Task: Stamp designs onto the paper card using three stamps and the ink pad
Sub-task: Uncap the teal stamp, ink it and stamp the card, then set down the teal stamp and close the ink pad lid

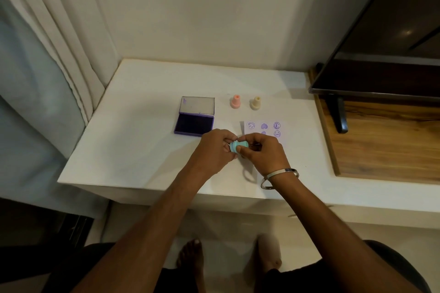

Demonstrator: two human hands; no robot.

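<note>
Both hands meet over the white table (142, 150), fingers curled round one small teal stamp (238, 145). Left hand (215, 147) grips its left end, fingertips wrapped over the top. Right hand (264, 151) pinches the right end, thumb (241, 149) pressed on the near side, index finger curved over the far side. Stamp lies sideways between the two sets of fingertips; whether it touches the table I cannot tell.

Paper card (266, 129) sits just beyond the right hand's fingers, its near part hidden by the knuckles. Purple prints show on it: round faces and heart shapes in two rows; the lower row is partly covered.

Ink pad (194, 126) lies open just beyond the left hand's fingers, a bit to their left, dark purple pad facing up, lid (197, 105) tipped back behind it.

Pink stamp (235, 101) stands upright well beyond the fingertips, straight out from where both hands meet. Cream stamp (255, 103) stands upright just right of the pink one, beyond the card. The two are apart, not touching.

Metal bangle (278, 178) on the right wrist. Dark TV screen (381, 31) on a wooden shelf (385, 145) far right of the right hand. Curtain (47, 43) far left.
</note>
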